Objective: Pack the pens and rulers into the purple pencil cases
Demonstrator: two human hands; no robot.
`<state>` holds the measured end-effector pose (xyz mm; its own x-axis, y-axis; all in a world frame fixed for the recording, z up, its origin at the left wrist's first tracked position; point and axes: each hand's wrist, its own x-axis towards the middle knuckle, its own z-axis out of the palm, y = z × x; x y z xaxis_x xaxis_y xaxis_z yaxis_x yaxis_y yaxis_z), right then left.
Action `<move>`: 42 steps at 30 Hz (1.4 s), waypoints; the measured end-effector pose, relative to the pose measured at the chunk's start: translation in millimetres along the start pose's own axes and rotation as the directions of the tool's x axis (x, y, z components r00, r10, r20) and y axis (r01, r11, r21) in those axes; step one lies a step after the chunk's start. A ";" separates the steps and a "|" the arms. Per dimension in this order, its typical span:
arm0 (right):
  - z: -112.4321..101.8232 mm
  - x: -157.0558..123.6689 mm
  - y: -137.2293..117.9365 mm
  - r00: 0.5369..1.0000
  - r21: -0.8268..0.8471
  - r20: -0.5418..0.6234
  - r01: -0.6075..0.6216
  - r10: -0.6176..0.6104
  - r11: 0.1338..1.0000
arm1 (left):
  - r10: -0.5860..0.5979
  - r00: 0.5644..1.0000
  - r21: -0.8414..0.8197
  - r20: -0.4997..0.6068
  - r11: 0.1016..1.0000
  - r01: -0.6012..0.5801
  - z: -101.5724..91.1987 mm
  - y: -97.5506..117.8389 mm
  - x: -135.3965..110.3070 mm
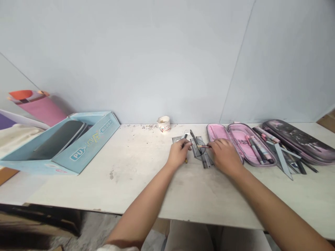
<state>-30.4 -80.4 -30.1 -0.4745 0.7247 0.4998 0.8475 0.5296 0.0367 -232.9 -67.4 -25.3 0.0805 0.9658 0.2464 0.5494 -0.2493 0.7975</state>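
Centrally, the left hand (179,153) was curled shut around a slim pencil (185,136), with a dark end above the fingers and a yellow end below. The right hand (225,157) pinched a thin red-tipped pen (202,146) in its fingertips. Between the hands, on a scuffed white counter (131,167), lay transparent rulers (205,159), their number partly hidden, and one dark slender rod (195,141). To the right were one open, pink-lined zip pencil case (251,153) holding several pens, one dark case with pink print (298,139), and a translucent set square (280,160). To the left stood a pale-blue cardboard box (78,153), its large white "PU" legible and its smaller lettering not. One small paper cup (164,124) stood at the back edge, its red print unreadable.
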 end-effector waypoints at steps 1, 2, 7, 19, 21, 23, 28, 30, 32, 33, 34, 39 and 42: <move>0.5 -2.1 5.4 0.999 -0.031 -0.031 -0.010 0.009 0.999 | 0.007 1.000 0.072 -0.026 0.997 -0.005 -1.5 1.3 8.5; 1.2 -3.2 10.2 0.998 -0.058 -0.064 -0.015 0.011 0.998 | 0.014 0.999 0.158 -0.041 0.987 -0.008 -2.9 2.4 18.7; 3.4 0.3 23.4 0.987 -0.097 -0.160 -0.020 0.005 0.995 | -0.058 0.995 0.537 -0.087 0.838 0.096 -0.8 2.7 73.3; 7.6 2.1 26.5 0.975 0.010 -0.179 -0.132 0.132 0.991 | -0.276 0.961 -0.131 0.021 0.952 0.276 -6.9 5.7 75.0; 7.1 1.6 23.6 0.977 0.047 -0.161 -0.133 0.139 0.990 | -0.277 0.950 -0.550 0.145 0.775 0.310 -10.3 12.6 58.7; 5.4 0.8 20.2 0.979 0.086 -0.146 -0.128 0.140 0.988 | -0.271 0.926 -0.793 0.265 0.485 0.369 -10.7 18.9 42.7; -1.4 -1.8 10.9 0.977 0.197 -0.160 -0.109 0.141 0.974 | -0.256 0.880 -0.831 0.400 0.304 0.466 -1.2 28.1 16.9; -3.0 -2.5 7.5 0.976 0.224 -0.170 -0.096 0.136 0.970 | -0.228 0.883 -0.833 0.411 0.301 0.465 4.2 28.6 12.7; -3.5 -2.9 4.5 0.977 0.227 -0.172 -0.081 0.122 0.970 | -0.208 0.884 -0.838 0.418 0.288 0.463 9.5 27.7 10.2; -3.4 -3.0 3.4 0.979 0.222 -0.168 -0.074 0.113 0.972 | -0.202 0.884 -0.840 0.423 0.278 0.465 11.9 26.9 9.1; -3.3 -3.1 2.5 0.981 0.215 -0.161 -0.069 0.105 0.974 | -0.194 0.882 -0.841 0.429 0.270 0.469 14.3 26.1 7.8; -2.0 -2.8 0.6 0.986 0.169 -0.147 -0.055 0.081 0.984 | -0.099 0.889 -0.828 0.447 0.331 0.453 23.0 24.7 -1.4; -1.5 -2.7 0.8 0.985 0.132 -0.163 -0.026 0.047 0.991 | -0.048 0.896 -0.814 0.442 0.399 0.423 26.7 26.5 -6.8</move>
<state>-28.1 -82.6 -30.1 -0.3888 0.6672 0.6354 0.8205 0.5644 -0.0906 -196.7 -78.7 -20.5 0.4135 0.9085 -0.0606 -0.4232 0.2507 0.8707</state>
